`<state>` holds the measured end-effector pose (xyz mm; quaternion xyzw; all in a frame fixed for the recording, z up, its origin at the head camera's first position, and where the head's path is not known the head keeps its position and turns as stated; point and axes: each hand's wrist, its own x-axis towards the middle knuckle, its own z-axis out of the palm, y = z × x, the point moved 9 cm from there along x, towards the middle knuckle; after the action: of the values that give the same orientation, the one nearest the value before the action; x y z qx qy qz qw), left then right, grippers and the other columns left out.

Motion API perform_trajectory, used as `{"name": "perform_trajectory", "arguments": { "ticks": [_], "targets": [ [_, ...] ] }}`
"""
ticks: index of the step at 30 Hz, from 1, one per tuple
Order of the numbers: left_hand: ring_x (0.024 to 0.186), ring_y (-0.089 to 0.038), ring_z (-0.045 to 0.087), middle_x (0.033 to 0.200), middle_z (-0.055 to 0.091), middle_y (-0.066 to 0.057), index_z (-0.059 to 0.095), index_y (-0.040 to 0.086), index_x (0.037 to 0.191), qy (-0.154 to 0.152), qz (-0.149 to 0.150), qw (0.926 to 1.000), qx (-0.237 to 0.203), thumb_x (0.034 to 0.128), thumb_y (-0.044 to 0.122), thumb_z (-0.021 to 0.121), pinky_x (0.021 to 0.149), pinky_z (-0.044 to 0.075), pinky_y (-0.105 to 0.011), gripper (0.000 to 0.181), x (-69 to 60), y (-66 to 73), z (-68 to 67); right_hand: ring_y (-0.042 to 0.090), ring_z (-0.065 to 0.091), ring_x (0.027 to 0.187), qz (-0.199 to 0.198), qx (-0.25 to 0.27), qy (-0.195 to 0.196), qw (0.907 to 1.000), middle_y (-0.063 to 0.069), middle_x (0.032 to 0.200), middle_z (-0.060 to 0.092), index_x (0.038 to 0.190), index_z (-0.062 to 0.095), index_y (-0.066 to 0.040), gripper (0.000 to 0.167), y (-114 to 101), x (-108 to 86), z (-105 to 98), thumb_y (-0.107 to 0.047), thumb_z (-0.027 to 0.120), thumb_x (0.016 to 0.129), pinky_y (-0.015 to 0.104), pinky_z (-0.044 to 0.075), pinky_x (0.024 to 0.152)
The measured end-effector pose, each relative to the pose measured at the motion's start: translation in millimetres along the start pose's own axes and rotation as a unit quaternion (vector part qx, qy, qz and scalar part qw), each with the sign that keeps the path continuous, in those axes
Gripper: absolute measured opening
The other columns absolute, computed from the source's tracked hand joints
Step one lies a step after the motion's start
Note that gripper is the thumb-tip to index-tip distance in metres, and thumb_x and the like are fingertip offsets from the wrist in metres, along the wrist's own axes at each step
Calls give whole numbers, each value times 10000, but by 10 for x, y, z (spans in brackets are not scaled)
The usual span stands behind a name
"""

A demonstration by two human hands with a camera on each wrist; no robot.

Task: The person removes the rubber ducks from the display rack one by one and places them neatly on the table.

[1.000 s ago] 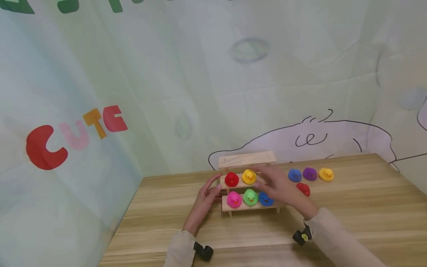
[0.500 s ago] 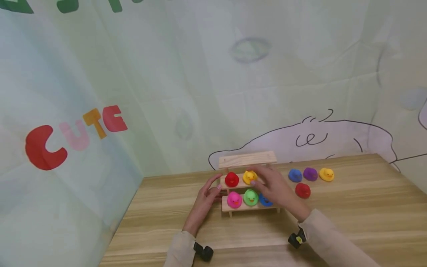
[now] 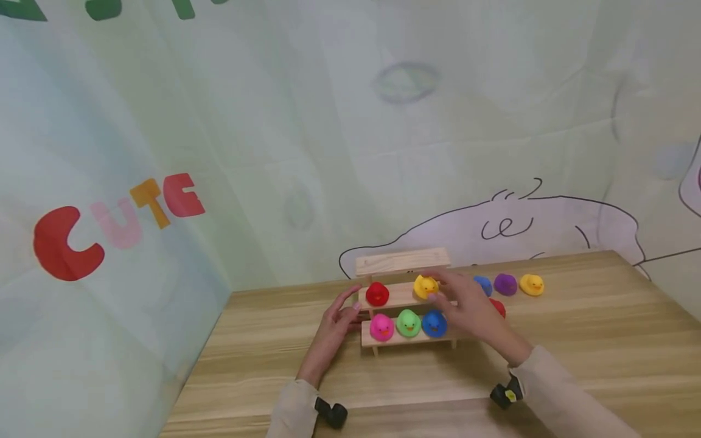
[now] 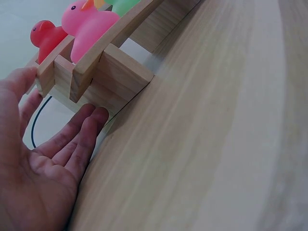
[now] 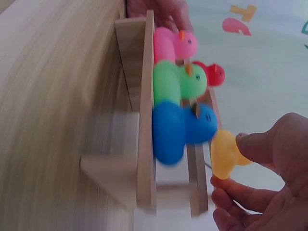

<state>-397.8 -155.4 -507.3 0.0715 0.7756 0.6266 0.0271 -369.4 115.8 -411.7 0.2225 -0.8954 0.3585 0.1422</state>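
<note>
A three-tier wooden rack (image 3: 402, 261) stands on the table. Its front step holds a pink duck (image 3: 381, 327), a green duck (image 3: 408, 323) and a blue duck (image 3: 434, 323). On the middle step sits a red duck (image 3: 377, 294), and to its right my right hand (image 3: 472, 307) pinches a yellow duck (image 3: 425, 286) between thumb and fingers, plain also in the right wrist view. My left hand (image 3: 331, 326) is at the rack's left end, a fingertip touching the middle step in the left wrist view, fingers relaxed.
Right of the rack, partly behind my right hand, lie a blue duck (image 3: 483, 285) and a red duck (image 3: 498, 307). Beyond them sit a purple duck (image 3: 505, 284) and another yellow duck (image 3: 532, 285). A printed cloth (image 3: 306, 152) hangs behind the table.
My right hand has taken hold of the yellow duck on the middle step and moved right with it, widening the space beside the red duck. My left hand stays at the rack's left end.
</note>
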Motion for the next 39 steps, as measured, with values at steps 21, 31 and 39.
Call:
{"name": "perform_trajectory", "arguments": {
  "ticks": [21, 31, 39],
  "targets": [
    [1201, -259, 739, 1345, 755, -177, 520, 350, 1570, -40, -9, 9999, -138, 1101, 449, 589, 1021, 641, -406, 485, 12, -11, -1, 538, 672, 1124, 801, -525, 375, 9947, 369, 1283, 708, 1385, 560, -32, 411, 835, -481, -702, -35, 691, 995, 654, 589, 871],
    [1223, -273, 739, 1350, 755, -172, 523, 352, 1567, -60, -16, 9999, -126, 1101, 451, 589, 1037, 636, -419, 481, 1, -3, 11, 688, 616, 1166, 1632, -718, 96, 9839, 500, 1317, 598, 1340, 525, 74, 402, 1225, -634, -714, -36, 641, 971, 745, 552, 935],
    [1215, -264, 742, 1311, 771, -171, 516, 344, 1572, -77, 22, 9999, -136, 1108, 431, 581, 1026, 639, -409, 477, -2, 0, 10, 396, 682, 835, 1576, -923, -63, 9832, 434, 1185, 685, 1285, 537, 73, 399, 1256, -674, -679, -54, 674, 932, 403, 524, 679]
  ]
}}
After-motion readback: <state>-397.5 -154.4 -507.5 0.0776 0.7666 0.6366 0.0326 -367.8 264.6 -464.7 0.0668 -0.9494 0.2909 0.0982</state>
